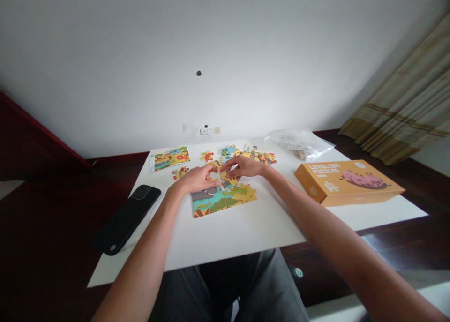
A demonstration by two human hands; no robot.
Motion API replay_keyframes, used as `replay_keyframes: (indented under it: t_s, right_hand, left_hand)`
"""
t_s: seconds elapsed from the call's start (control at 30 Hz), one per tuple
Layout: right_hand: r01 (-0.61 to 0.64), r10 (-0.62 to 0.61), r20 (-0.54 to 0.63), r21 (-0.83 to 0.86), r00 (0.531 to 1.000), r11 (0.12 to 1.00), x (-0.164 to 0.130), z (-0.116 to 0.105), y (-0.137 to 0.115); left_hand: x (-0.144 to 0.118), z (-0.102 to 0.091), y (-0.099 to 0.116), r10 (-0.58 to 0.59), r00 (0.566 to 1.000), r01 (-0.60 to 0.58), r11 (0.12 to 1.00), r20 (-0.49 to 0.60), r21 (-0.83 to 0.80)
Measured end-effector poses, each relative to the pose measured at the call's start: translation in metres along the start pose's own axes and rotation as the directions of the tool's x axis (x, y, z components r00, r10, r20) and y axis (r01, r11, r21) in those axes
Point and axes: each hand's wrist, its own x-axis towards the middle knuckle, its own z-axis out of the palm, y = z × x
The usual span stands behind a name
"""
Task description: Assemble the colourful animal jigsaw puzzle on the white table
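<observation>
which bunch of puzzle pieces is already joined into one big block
The joined section lying just below both hands, nearest the person. The loose pieces farther back by the wall edge lie scattered and separate.

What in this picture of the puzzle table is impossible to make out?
- Head view: the piece under the fingertips of the left hand and right hand is covered by the fingers.
- The contents of the clear plastic bag are too small and blurred.
- The small print on the orange puzzle box is unreadable.
- The reference card shows no fine detail.
</observation>
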Motion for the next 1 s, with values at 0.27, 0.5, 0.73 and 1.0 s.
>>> replay_keyframes:
  t_s: [0.27,0.5,0.73,1.0]
  right_hand:
    - [0.156,-0.159,0.011,-0.263,0.987,0.952,0.003,0.007,-0.008]
    - [0.153,-0.170,0.009,-0.480,0.985,0.864,0.001,0.008,-0.010]
    - [0.147,-0.159,0.020,-0.508,0.987,0.849,0.004,0.008,-0.003]
    - [0.142,-0.157,0.014,-0.503,0.988,0.852,0.004,0.011,-0.006]
  left_hand:
    - [0.001,0.002,0.005,0.001,1.000,-0.001,0.996,0.004,0.092]
    - [0.000,0.003,0.010,-0.012,1.000,0.013,0.991,-0.008,0.133]
    - [0.002,0.006,0.012,-0.013,0.999,0.021,0.981,-0.045,0.194]
    - [0.004,0.010,0.012,-0.022,0.995,0.043,0.974,-0.095,0.224]
